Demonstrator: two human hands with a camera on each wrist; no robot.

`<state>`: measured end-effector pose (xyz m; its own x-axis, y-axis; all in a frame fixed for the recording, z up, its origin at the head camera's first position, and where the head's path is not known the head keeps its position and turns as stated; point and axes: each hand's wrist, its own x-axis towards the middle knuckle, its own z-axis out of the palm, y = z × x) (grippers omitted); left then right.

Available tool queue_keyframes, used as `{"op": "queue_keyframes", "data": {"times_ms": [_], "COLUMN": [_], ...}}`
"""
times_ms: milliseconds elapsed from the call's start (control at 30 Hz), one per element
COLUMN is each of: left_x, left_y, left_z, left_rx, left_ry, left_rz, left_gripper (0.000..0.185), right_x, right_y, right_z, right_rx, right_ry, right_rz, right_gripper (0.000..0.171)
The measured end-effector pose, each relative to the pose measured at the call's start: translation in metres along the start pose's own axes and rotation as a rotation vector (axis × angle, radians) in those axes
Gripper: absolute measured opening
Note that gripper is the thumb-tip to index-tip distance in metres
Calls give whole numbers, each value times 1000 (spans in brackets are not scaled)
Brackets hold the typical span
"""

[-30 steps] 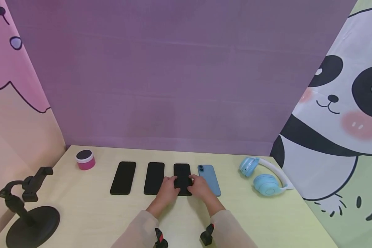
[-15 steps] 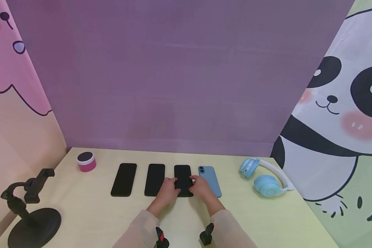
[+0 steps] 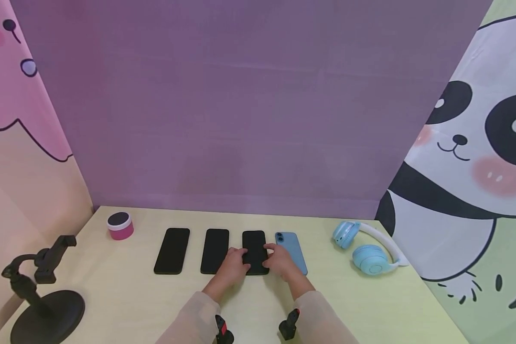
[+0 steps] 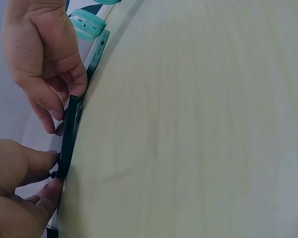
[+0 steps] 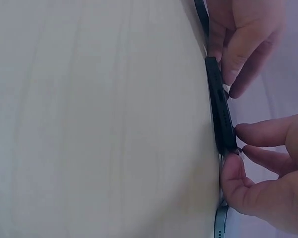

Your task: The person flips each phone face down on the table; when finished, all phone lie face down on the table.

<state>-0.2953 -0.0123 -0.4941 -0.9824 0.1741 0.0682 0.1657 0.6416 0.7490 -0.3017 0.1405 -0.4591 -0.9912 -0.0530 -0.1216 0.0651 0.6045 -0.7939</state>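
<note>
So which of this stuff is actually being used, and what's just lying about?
In use:
left hand
right hand
third black phone, held at both edges

Lying about:
two other black phones
blue phone
blue headphones
pink jar
phone stand

My pale wooden table [image 3: 348, 306] carries a pink jar [image 3: 120, 226], a black stand [image 3: 43, 296], three black phones [image 3: 172, 251] in a row (a blue phone [image 3: 293, 248] just beside them) and blue headphones [image 3: 367, 251].
</note>
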Motion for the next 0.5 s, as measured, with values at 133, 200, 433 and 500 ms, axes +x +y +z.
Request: {"op": "queue_keyframes", "data": {"times_ms": [133,200,433,500], "left_x": [1,1,2,1], "left_y": [1,1,0,1], "left_z": [-1,-1,0,-1], "left_rx": [-11,-15,-33,-47], "left_ry": [-16,-22,-8,-5], "left_rz": [-10,-18,6,23], "left_gripper": [41,41,41,43], "right_x": [0,-1,-1,-1], "right_y": [1,1,1,0], "right_z": [-3,-3,-9,-12], "right_rx": [24,46,198,243], "right_ry": [-16,-24,-58,-74], "right_rz": [-13,-20,-51,-57], "right_gripper": [55,55,54,53]}}
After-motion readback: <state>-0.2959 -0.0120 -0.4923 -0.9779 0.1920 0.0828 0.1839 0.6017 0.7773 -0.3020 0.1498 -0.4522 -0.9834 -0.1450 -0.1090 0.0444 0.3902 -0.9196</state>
